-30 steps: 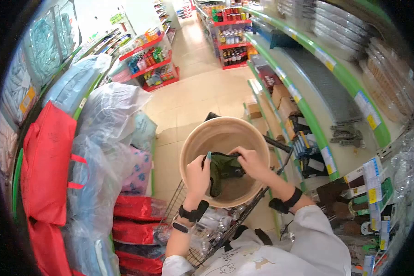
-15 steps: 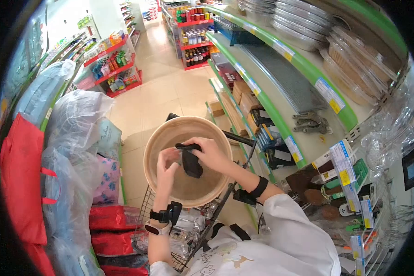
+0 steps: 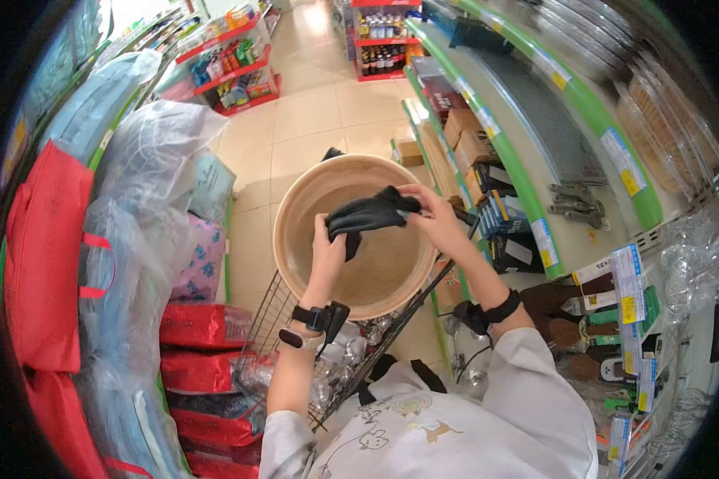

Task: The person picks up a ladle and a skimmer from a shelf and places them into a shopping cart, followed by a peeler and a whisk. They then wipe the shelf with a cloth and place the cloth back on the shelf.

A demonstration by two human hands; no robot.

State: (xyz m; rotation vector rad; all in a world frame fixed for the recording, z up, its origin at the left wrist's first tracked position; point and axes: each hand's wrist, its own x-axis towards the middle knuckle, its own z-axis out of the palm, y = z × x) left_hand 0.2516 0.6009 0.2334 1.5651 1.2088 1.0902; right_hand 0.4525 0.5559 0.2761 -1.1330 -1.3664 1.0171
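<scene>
A black cloth glove [image 3: 367, 214] is stretched between my two hands, above the opening of a large beige round tub [image 3: 286, 263]. My left hand [image 3: 327, 243] is closed on its left end, where a short dark part hangs down. My right hand [image 3: 433, 215] pinches the other end near the tub's right side. The tub sits on a black wire shopping cart [image 3: 268, 319], and its inside shows brownish below the glove.
Clear glassware [image 3: 335, 363] lies in the cart under the tub. Red bags [image 3: 204, 371] and plastic-wrapped bundles [image 3: 140, 223] line the left. Green-edged shelves [image 3: 527, 207] run along the right, holding boxes, brushes and grey tongs-like tools [image 3: 577, 206]. Tiled floor [image 3: 303, 120] stretches ahead.
The glove has gone from hanging bunched in my right hand to being spread sideways. My left hand has taken hold of one end. The view has shifted, lowering the far shelves.
</scene>
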